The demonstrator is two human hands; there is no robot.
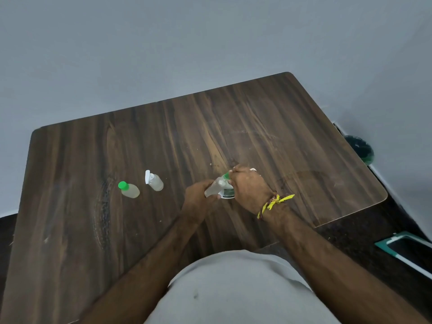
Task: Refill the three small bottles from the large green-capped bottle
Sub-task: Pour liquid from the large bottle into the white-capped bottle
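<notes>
Table [292,127]: dark wood-grain top with rounded corners, set against a pale grey wall [163,43]
Left hand [198,195]: fingers curled round the lower body of a clear small bottle [215,187], holding it above the table, tilted with its neck up and to the right
Right hand [247,184]: fingers bent at the neck end of the held bottle, where a bit of green [225,176] shows between the fingertips; whether that green part is a cap or a spout I cannot tell
Large bottle [228,195]: only a white and dark green patch shows under and between the two hands; most of it is hidden, and I cannot tell which hand, if either, bears on it
Second small bottle [129,189]: well to the left of the hands, clear with pale liquid, green cap on, standing on the table
Third small bottle [154,181]: just right of the green-capped one and apart from it, clear, its white flip lid swung open to the left
Wrist: yellow and dark thread band [273,203] tied round the right wrist
Clothing: light grey shirt [233,288] at the bottom of the view
Floor, right of table: dark green round object [360,148], partly hidden by the table edge; lower right, a teal and white framed thing [406,251], cut off by the frame
</notes>
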